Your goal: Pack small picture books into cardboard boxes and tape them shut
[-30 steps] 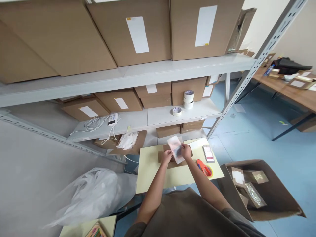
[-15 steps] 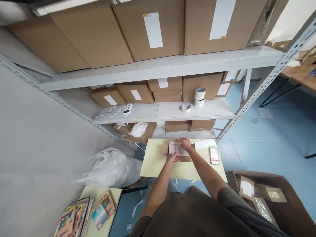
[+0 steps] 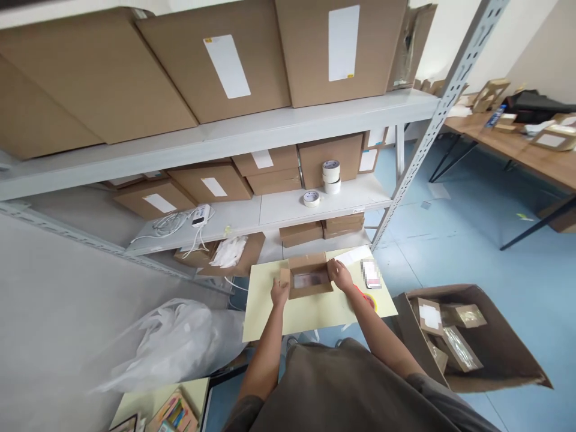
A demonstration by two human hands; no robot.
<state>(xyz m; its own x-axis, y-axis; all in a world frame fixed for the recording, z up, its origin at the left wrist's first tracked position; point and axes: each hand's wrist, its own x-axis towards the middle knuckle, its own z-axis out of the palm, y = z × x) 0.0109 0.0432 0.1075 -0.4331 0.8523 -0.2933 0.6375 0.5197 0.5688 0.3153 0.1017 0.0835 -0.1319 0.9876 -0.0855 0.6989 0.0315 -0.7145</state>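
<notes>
Two hands flank the small box: the left hand (image 3: 279,292) touches the left flap (image 3: 285,277), though whether it pinches I cannot tell. Brown and open-topped, the small box (image 3: 311,291) sits on the pale yellow table (image 3: 264,312), with the flat packet (image 3: 308,279), held above it a second ago, now lying inside. To the right, the right hand (image 3: 341,276) has its fingers closed on the right flap (image 3: 330,270).

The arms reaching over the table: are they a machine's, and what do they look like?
They are a person's: the left hand and right hand wear no gloves, the wrists show no watch, and short, dark sleeves match the grey-brown shirt. Rings are too small to tell.
</notes>
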